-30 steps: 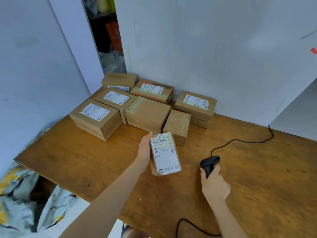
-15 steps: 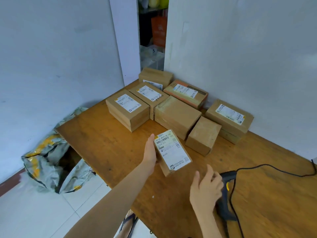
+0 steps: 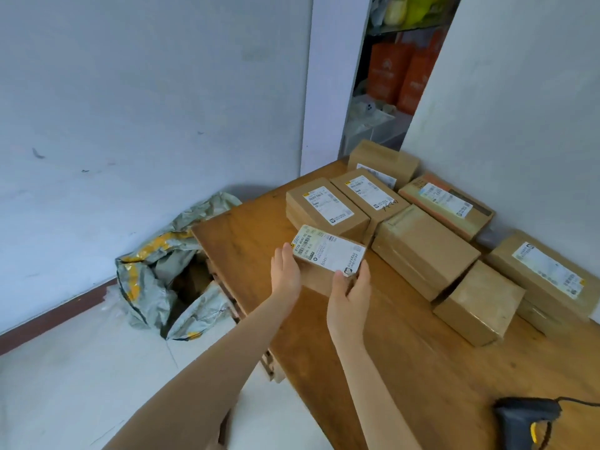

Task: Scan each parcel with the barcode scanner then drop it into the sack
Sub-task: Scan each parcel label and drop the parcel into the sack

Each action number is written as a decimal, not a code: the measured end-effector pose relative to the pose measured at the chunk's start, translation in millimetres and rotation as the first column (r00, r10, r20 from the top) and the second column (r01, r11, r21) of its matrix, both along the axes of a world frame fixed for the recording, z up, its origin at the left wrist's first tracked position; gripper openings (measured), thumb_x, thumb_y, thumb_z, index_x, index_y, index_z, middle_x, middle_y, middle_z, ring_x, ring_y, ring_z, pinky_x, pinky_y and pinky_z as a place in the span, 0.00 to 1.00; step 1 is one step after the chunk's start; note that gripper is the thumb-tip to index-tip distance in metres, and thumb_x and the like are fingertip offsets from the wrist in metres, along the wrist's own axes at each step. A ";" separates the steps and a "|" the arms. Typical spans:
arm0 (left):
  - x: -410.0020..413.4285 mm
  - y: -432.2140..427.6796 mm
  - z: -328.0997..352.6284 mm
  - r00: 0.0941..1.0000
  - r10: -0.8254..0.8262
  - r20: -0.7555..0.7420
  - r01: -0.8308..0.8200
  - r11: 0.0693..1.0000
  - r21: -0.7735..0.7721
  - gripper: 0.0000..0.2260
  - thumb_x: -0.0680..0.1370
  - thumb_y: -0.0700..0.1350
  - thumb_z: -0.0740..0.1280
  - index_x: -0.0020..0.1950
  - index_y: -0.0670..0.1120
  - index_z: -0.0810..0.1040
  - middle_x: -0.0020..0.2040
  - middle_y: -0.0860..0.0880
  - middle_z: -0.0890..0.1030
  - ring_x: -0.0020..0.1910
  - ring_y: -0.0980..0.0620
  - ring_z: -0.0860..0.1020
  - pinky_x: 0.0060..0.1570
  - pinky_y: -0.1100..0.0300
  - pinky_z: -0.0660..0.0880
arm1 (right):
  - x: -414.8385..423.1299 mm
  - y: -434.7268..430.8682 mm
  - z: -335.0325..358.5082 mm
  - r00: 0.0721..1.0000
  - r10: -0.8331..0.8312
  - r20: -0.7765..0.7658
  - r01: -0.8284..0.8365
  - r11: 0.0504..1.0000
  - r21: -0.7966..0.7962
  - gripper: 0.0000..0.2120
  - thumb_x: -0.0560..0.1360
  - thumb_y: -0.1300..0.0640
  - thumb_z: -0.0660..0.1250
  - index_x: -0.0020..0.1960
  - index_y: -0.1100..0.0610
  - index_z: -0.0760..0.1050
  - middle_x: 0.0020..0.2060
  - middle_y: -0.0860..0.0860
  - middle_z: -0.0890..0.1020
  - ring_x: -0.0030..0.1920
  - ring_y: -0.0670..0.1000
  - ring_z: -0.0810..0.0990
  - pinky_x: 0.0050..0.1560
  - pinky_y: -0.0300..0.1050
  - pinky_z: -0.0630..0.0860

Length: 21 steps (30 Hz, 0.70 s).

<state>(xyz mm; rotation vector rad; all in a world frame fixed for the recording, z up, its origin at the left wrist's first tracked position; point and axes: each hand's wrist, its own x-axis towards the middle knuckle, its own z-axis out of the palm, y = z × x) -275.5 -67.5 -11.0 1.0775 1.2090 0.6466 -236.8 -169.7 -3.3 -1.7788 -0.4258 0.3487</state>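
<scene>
Both hands clasp one labelled parcel (image 3: 328, 259) above the tabletop (image 3: 406, 378) — left hand (image 3: 286, 271), right hand (image 3: 350, 292). Scanner (image 3: 527, 420) lies aside; we judge the drop into the floor sack (image 3: 156, 280) comes next — leftward.

Eight cardboard parcels in all: one parcel (image 3: 328, 258) held above the worktop (image 3: 406, 368), seven more parcels (image 3: 422, 245) resting on it beyond the held one. One barcode scanner (image 3: 522, 420) lies on the worktop. One sack (image 3: 156, 280) sits on the floor beside the worktop. Two hands.
</scene>
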 end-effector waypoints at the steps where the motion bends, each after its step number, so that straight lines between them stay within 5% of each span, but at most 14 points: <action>1: -13.5 17.5 4.0 0.999 0.038 0.007 -0.038 0.999 0.038 0.15 0.83 0.56 0.49 0.50 0.51 0.73 0.52 0.49 0.79 0.50 0.54 0.76 0.46 0.61 0.71 | -10.8 22.2 4.1 0.999 0.036 0.012 -0.036 0.999 -0.018 0.26 0.80 0.55 0.59 0.76 0.53 0.56 0.70 0.51 0.69 0.68 0.49 0.68 0.65 0.46 0.71; 3: -43.8 61.6 4.8 0.995 0.091 -0.031 -0.086 0.988 0.131 0.14 0.83 0.54 0.49 0.48 0.51 0.71 0.44 0.52 0.78 0.43 0.57 0.75 0.37 0.63 0.68 | -32.3 66.7 9.5 0.993 0.110 0.034 -0.110 0.994 0.006 0.26 0.80 0.57 0.60 0.76 0.53 0.57 0.70 0.50 0.69 0.69 0.49 0.68 0.67 0.47 0.69; 8: -124.7 169.8 9.6 0.968 0.234 -0.089 -0.203 0.943 0.265 0.11 0.83 0.51 0.51 0.55 0.51 0.72 0.44 0.55 0.77 0.42 0.58 0.75 0.38 0.63 0.68 | -85.5 194.4 6.8 0.943 0.332 0.032 -0.332 0.943 0.012 0.24 0.80 0.56 0.61 0.74 0.52 0.60 0.68 0.49 0.71 0.68 0.48 0.69 0.67 0.44 0.69; 13: -204.0 283.5 3.0 0.916 0.377 -0.135 -0.356 0.922 0.153 0.10 0.82 0.47 0.53 0.59 0.47 0.70 0.49 0.49 0.76 0.45 0.49 0.74 0.42 0.56 0.68 | -135.0 321.0 -2.1 0.817 0.576 0.036 -0.576 0.817 -0.014 0.22 0.80 0.58 0.60 0.72 0.52 0.63 0.64 0.45 0.72 0.64 0.42 0.70 0.59 0.28 0.66; 16: -234.0 342.6 -5.6 0.915 0.372 -0.156 -0.364 0.928 0.077 0.07 0.81 0.46 0.55 0.57 0.46 0.68 0.46 0.50 0.74 0.40 0.55 0.72 0.35 0.59 0.65 | -151.9 385.9 -16.7 0.749 0.662 -0.025 -0.662 0.746 -0.067 0.21 0.80 0.59 0.58 0.72 0.51 0.62 0.63 0.44 0.71 0.63 0.41 0.69 0.53 0.19 0.62; 21: -255.6 426.4 -30.7 0.945 0.277 -0.174 -0.284 0.959 -0.014 0.07 0.83 0.47 0.57 0.57 0.46 0.68 0.53 0.47 0.76 0.44 0.55 0.74 0.38 0.61 0.68 | -153.3 471.7 -42.2 0.715 0.694 -0.079 -0.695 0.696 -0.179 0.25 0.81 0.57 0.56 0.76 0.52 0.54 0.72 0.50 0.68 0.66 0.43 0.66 0.63 0.36 0.63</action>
